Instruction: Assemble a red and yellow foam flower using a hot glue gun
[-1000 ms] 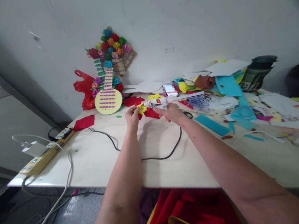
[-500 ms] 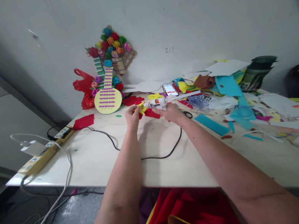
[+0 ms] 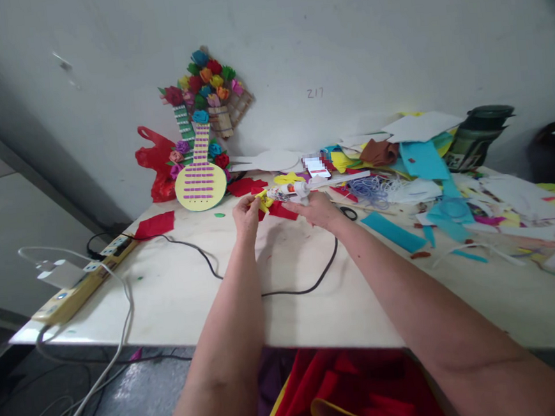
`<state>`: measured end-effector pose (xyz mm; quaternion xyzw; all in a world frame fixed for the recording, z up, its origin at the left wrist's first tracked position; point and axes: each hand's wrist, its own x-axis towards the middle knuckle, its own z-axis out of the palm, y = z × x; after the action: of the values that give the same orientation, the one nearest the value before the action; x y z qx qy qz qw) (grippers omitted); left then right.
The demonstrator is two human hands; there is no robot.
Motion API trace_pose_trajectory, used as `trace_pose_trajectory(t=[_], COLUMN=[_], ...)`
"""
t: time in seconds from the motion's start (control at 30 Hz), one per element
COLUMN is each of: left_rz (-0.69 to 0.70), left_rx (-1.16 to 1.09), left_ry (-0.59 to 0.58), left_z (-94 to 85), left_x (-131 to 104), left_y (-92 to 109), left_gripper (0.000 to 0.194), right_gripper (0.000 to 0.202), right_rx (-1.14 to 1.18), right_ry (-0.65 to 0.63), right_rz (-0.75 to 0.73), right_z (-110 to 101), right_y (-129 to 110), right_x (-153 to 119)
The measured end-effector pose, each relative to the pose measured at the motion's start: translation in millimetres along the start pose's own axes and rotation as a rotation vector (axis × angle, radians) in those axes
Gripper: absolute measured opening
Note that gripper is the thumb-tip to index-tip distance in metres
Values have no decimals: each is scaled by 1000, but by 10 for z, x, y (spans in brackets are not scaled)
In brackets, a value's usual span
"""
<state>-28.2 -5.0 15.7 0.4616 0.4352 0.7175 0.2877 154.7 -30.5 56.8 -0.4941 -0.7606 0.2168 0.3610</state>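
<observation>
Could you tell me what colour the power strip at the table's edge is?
The power strip is yellow, shown best in the head view.

- One left hand [image 3: 246, 215], one right hand [image 3: 316, 209]
- One glue gun [image 3: 288, 191]
- One yellow lute-shaped craft [image 3: 201, 187]
- One red plastic bag [image 3: 157, 160]
- One smartphone [image 3: 317, 167]
- One dark green bottle [image 3: 480, 139]
- One power strip [image 3: 64, 305]
- One white charger [image 3: 64, 274]
- One counter [image 3: 170, 312]
- Paper flowers [image 3: 206, 76]: over ten, overlapping, exact count unclear
- Paper scraps [image 3: 423, 158]: many, too heaped to count
</observation>
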Motion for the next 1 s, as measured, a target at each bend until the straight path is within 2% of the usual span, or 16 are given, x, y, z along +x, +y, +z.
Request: trace_pose_trajectory(t=[0.23, 0.47, 0.73, 0.87, 1.0], left_rz=[-15, -24, -149, -214, -204], left_rx=[-16, -52, -229, -291, -329], left_ry=[4, 19, 65, 55, 73], left_z=[-3, -6, -21, -35, -54], left_x=[13, 37, 56, 62, 66], left_y=[-11, -37, -26, -27, -16], left_gripper=[20, 17, 22, 24, 24], right_gripper=[37, 47, 49, 50, 49], right_rx=[98, 409, 694, 778, 820], right_ry=[18, -21, -30, 27, 125], right_rz=[9, 113, 90, 66, 82], right_z=[9, 21, 57, 56, 58], right_y=[19, 54, 92, 110, 174], right_x=[-7, -3, -8, 5, 44])
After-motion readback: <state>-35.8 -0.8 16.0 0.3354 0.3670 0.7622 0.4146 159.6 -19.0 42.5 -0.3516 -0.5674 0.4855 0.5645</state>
